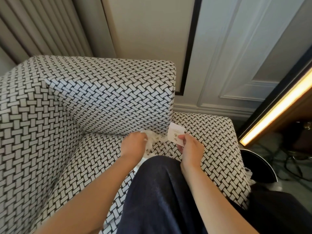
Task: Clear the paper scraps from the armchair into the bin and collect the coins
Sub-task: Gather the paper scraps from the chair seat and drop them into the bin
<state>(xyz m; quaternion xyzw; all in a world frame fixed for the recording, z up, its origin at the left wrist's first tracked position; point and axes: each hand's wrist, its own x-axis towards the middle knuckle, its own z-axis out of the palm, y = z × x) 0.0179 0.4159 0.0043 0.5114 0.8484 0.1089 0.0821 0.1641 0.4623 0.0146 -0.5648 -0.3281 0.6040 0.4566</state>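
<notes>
The armchair (50,132) has a black-and-white woven pattern. At the back of its seat lies a heap of white paper scraps (156,138). My left hand (133,144) is in that heap, fingers curled round some scraps. My right hand (191,149) pinches a white printed paper slip (175,133) between thumb and fingers just above the seat. More scraps (140,163) lie beside my dark-clothed knee. A dark round bin (260,166) stands on the floor right of the chair. No coins are visible.
My knee in dark trousers (160,200) rests on the seat front. A lit strip lamp (278,107) leans at right, with cables (290,159) on the floor behind the bin. Wall panelling and a curtain stand behind the chair.
</notes>
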